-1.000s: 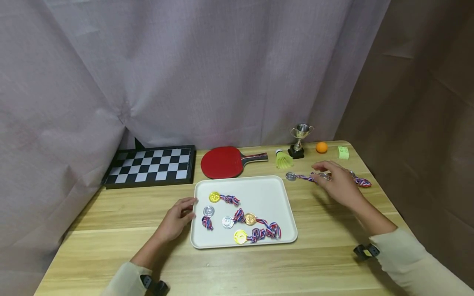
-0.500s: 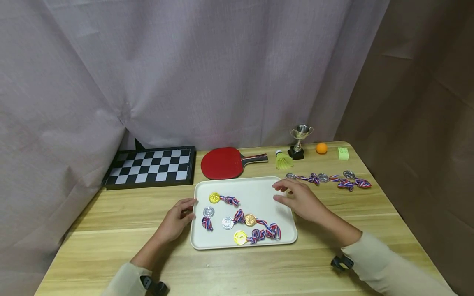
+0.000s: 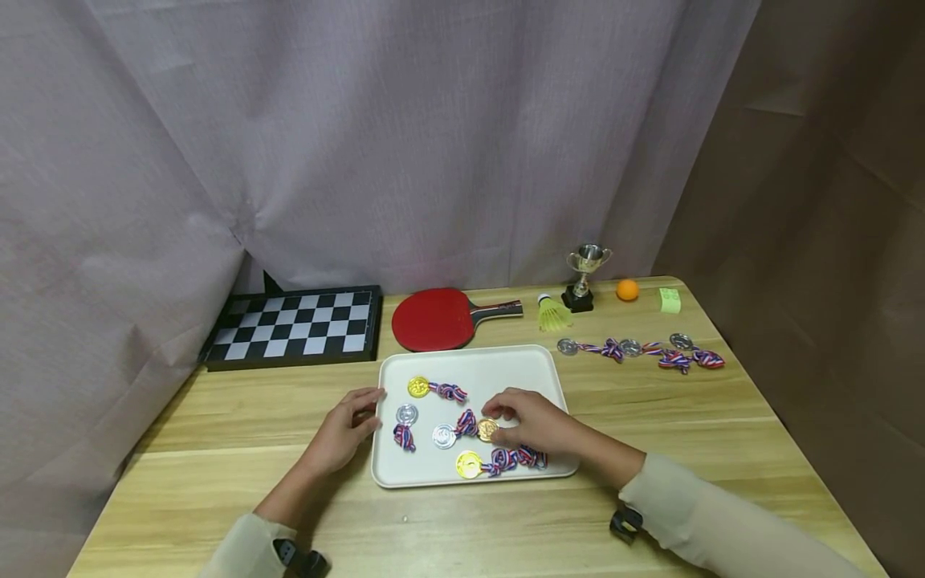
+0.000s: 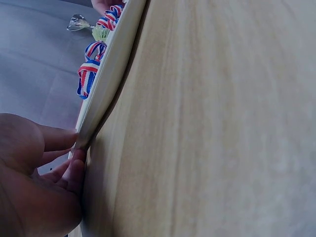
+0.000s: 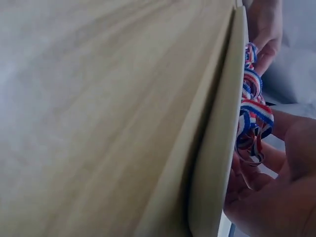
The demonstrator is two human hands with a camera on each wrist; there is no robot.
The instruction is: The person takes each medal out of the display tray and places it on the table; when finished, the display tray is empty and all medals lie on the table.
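Observation:
On the white tray (image 3: pixel 506 361) lie several medals with striped ribbons. My left hand (image 3: pixel 347 427) rests at the tray's left edge, its fingertips touching the rim in the left wrist view. My right hand (image 3: pixel 535 421) is low over the tray, thumb and fingers spread either side of a bronze-coloured medal (image 3: pixel 487 430). Part of that medal's ribbon is hidden under the hand; ribbon loops (image 5: pixel 256 118) show beside the fingers in the right wrist view. Around it lie a gold medal (image 3: pixel 469 464), a silver medal (image 3: pixel 444 436), another silver medal (image 3: pixel 407 414) and a second gold medal (image 3: pixel 418 387).
Right of the tray, silver medals (image 3: pixel 630 348) lie in a row. Along the back stand or lie a chessboard (image 3: pixel 296 325), a red table tennis bat (image 3: pixel 433 319), a shuttlecock (image 3: pixel 554 313), a small trophy (image 3: pixel 587 258), an orange ball (image 3: pixel 627 290) and a green block (image 3: pixel 670 300).
My right hand has moved left and nearer, from the row of silver medals to the bronze-coloured medal on the tray. That row is uncovered now. My left hand has stayed at the tray's edge.

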